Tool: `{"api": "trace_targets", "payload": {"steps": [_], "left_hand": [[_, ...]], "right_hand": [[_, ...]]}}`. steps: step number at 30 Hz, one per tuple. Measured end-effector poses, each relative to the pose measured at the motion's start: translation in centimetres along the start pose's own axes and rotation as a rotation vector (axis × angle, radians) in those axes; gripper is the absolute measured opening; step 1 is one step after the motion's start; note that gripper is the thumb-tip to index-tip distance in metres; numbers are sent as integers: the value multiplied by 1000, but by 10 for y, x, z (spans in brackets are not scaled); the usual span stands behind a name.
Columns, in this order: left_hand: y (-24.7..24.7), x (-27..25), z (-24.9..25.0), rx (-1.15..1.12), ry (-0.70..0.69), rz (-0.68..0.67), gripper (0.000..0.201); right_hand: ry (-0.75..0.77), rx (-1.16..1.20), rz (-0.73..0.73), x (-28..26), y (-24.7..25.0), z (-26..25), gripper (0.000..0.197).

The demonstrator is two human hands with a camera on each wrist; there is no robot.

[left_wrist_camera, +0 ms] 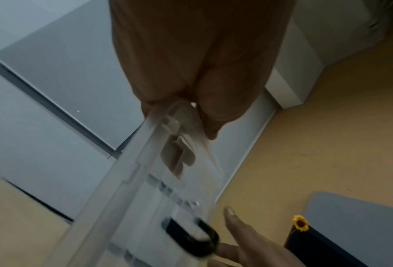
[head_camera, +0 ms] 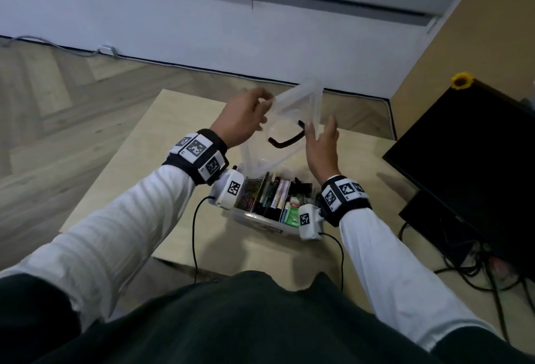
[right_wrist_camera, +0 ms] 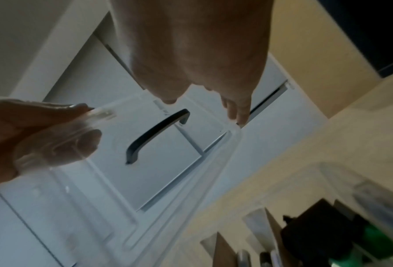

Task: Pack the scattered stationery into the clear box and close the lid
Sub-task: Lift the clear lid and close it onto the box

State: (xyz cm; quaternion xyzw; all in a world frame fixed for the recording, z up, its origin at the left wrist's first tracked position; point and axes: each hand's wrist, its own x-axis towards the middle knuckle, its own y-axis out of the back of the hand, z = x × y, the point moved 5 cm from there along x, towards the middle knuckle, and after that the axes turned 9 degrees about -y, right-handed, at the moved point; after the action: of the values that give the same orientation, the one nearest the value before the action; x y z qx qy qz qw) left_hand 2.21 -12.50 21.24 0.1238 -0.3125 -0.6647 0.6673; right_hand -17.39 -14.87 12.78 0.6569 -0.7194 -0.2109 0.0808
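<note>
Left hand fingers are pinching the clear plastic lid with black handle above the packed clear box on the desk, right hand fingers reaching straight; it's looking light, stiff, slick, so edges are gripping best.

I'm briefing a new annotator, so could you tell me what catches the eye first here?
The clear lid with its black handle, held above the table: the left hand pinches one edge, the right hand reaches open-fingered toward the other. Below sits the clear box, packed with stationery.
</note>
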Motion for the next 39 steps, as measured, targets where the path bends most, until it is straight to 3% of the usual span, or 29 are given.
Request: {"api": "trace_targets", "payload": {"steps": [5,9,13,20,26,32,39], "left_hand": [[-14,4,6,-59,18,-214,24],[-24,7,-10,-174,67,-201,21],[-34,5,-43,-9,142,-158,34],[-58,-23,-107,179,272,-351,52],[-63,-32,-145,333,293,-442,61],[-72,-36,-158,378,247,-474,55],[-70,-34,-166,487,190,-566,50]], "right_hand": [[-23,79,38,6,36,14,59],[-77,110,69,3,52,42,38],[-188,64,74,-10,45,74,38],[-392,-53,38,-32,24,109,29],[-261,-346,25,-34,10,109,24],[-135,-650,89,-34,-1,102,26],[-88,-817,145,-25,-7,105,27]]}}
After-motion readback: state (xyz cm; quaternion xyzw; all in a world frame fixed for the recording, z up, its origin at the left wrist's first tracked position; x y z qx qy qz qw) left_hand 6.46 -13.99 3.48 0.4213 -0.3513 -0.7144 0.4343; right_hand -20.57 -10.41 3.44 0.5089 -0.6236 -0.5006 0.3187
